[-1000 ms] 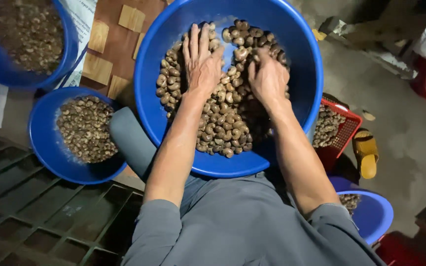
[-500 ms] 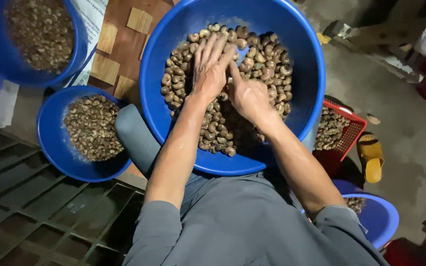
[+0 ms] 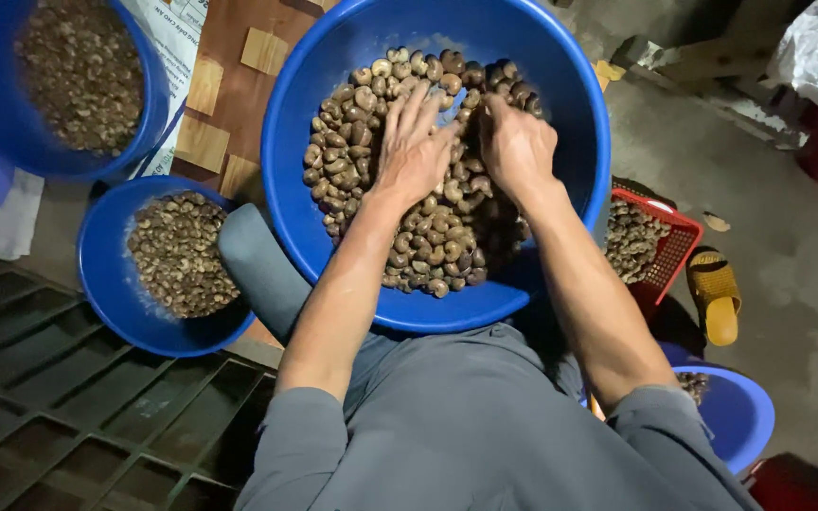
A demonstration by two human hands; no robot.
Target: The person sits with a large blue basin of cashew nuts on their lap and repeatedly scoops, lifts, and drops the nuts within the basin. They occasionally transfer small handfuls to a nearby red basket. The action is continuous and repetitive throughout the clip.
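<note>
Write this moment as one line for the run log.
left hand: flat on nuts | right hand: fingers curled in nuts | large blue basin: on lap

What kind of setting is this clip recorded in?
Probably a small nut-sorting workshop, worked at floor level. Both hands, left hand and right hand, dig in a large blue basin of cashew-like nuts; more blue basins and a red basket hold sorted nuts.

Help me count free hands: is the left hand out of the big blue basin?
No, the left hand lies flat on the nuts inside the basin.
</note>
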